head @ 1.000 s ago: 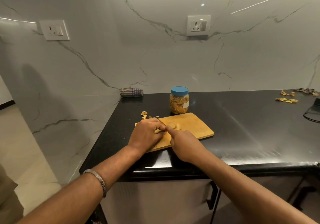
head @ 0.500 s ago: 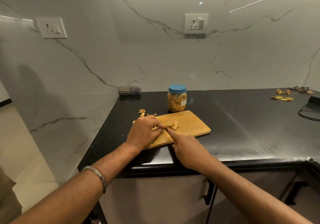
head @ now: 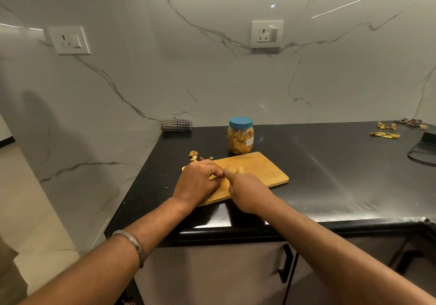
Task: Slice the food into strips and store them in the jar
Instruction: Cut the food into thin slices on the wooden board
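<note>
A wooden cutting board (head: pixel 264 170) lies on the black counter. On its left part my left hand (head: pixel 195 182) curls over a pale yellow piece of food, mostly hidden under the fingers. My right hand (head: pixel 247 191) meets it from the right, forefinger stretched forward, gripping a knife of which only a thin sliver of blade shows between the hands. A few round slices (head: pixel 233 168) lie just beyond the fingertips. Behind the board stands the clear jar (head: pixel 240 137) with its blue lid on, packed with yellow-brown strips.
Peel scraps (head: pixel 194 155) lie by the board's far left corner. A folded checked cloth (head: pixel 176 125) sits against the wall. More peels (head: pixel 385 134) and a dark object (head: pixel 424 153) are at the far right. The counter's front edge (head: pixel 236 231) is close to me.
Both hands stay together at the board's left end. My right hand has shifted slightly against the left, and the slices lie in much the same spot.
</note>
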